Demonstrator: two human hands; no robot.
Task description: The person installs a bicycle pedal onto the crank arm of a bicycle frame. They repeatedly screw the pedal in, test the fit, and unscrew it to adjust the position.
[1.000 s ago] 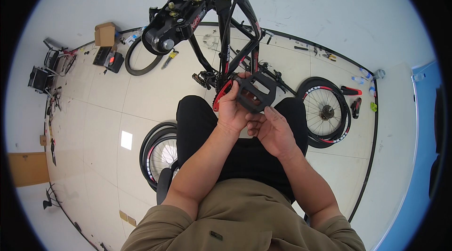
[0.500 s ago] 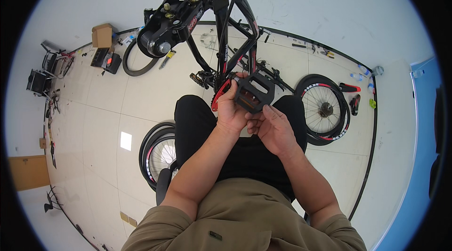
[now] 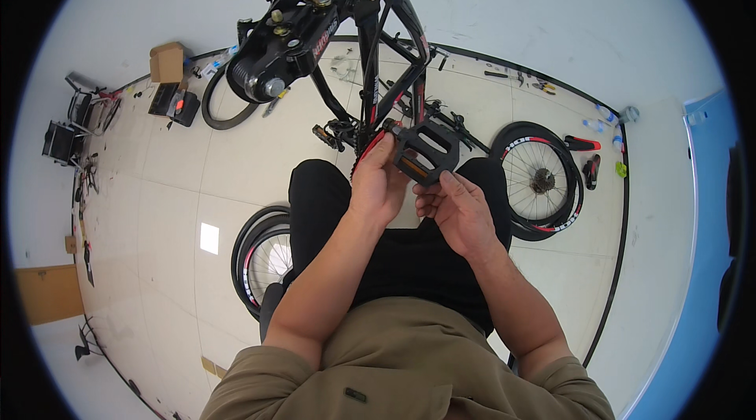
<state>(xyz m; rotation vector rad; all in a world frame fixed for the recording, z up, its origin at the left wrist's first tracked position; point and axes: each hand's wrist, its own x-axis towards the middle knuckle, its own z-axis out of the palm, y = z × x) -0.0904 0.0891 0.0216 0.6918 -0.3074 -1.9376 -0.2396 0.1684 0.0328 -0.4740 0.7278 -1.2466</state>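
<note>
A black bicycle pedal [image 3: 435, 152] with an orange reflector on its near side is held between my hands, above my knees. The thumb and fingers of my right hand [image 3: 465, 215] pinch its near right corner. My left hand [image 3: 378, 183] is closed at the pedal's left side, its thumb up by the axle end and its fingers partly hidden behind the pedal. A red chainring guard [image 3: 368, 150] shows just beyond the left thumb. Whether the axle sits in the crank cannot be made out. The black bicycle frame [image 3: 368, 50] stands right in front.
Another pedal [image 3: 324, 136] is on the frame's left side. Wheels lie on the floor: one with a cassette [image 3: 543, 180] at right, another [image 3: 264, 262] by my left leg. A tyre [image 3: 228, 101], an open cardboard box [image 3: 167, 63] and pliers [image 3: 544, 87] lie farther off.
The pedal has turned a little, so its openings show more. My left hand has shifted slightly left and down; the right hand keeps its pinch on the corner.
</note>
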